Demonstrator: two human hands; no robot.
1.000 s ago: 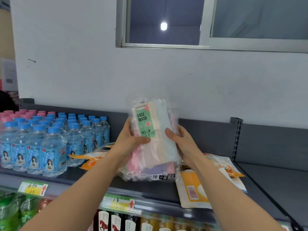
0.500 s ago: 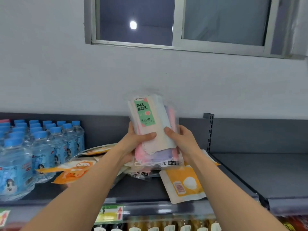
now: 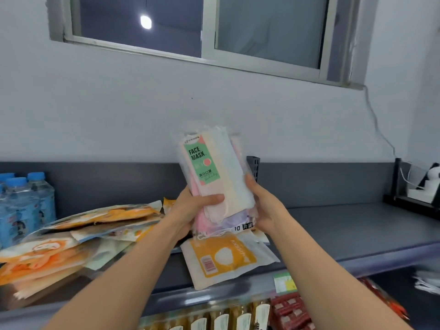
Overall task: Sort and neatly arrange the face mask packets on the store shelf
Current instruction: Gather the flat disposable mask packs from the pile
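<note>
I hold a bundle of face mask packets [image 3: 214, 177] up in the air over the middle of the shelf [image 3: 357, 229]. It stands tall, with its green label facing me. My left hand [image 3: 195, 208] curls round the bottom left side, with the thumb across the front. My right hand [image 3: 264, 206] curls round the bottom right side. So both hands are holding the bundle, and it sits between them. I think the packets are light and soft. The clear plastic looks slippery, so the packets could slide apart. Squeezing the two long sides low down seems the best way to hold them, and not too hard, since the masks inside can squash. Right under the bundle, an orange packet [image 3: 226, 258] lies flat near the front edge of the shelf. More orange packets [image 3: 83, 234] lie in a messy pile toward the left end. The water bottles [image 3: 21, 206] stand beside that pile, by the back left corner.
</note>
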